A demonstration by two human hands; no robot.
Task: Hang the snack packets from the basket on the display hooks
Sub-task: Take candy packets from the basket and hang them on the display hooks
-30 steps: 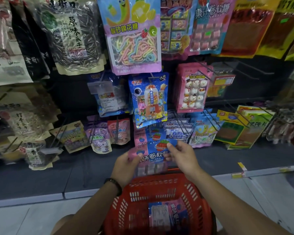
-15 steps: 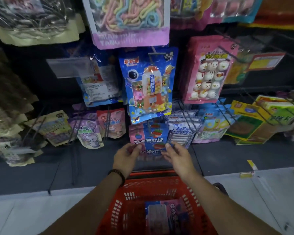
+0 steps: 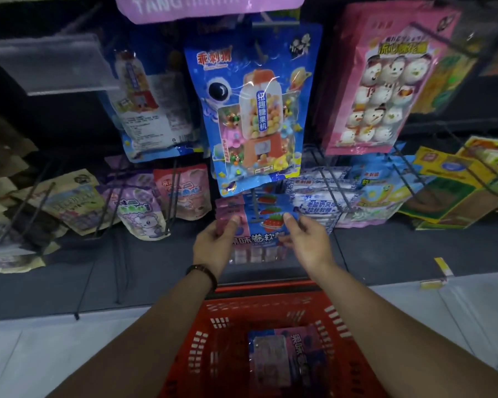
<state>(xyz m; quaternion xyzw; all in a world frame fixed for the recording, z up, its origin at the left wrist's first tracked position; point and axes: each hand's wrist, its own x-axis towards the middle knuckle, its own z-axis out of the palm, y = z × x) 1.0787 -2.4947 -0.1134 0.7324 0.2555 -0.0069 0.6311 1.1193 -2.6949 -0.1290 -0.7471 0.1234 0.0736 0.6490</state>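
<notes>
Dim shop aisle, dark peg wall crowded with hanging candy bags, grey base shelf (image 3: pixel 69 271) below. We're holding a blue-and-pink fruit-roll candy packet (image 3: pixel 259 222) up at the bottom row, directly under the big blue gumball-machine candy bag (image 3: pixel 253 116). Left hand (image 3: pixel 213 245) pinches its upper left corner between thumb and fingers, right hand (image 3: pixel 308 239) pinches the upper right edge; both closed on the packet. It sits against a stack of the same packets on a black wire display hook (image 3: pixel 255 209), whose prong crosses the packet's upper middle; we can't tell if the hang hole is already over the tip. Red plastic basket (image 3: pixel 337 320) sits below our forearms with one more matching packet (image 3: pixel 282 357) lying flat inside. Handling call: light, thin, floppy film pouch, glossy so a bit slippery, contents soft. It'll sag if held low, so we grip the top corners either side of the hole to keep the header flat and taut. Risk is tearing the hole or knocking the neighbouring white-and-blue pouches (image 3: pixel 319 196).
</notes>
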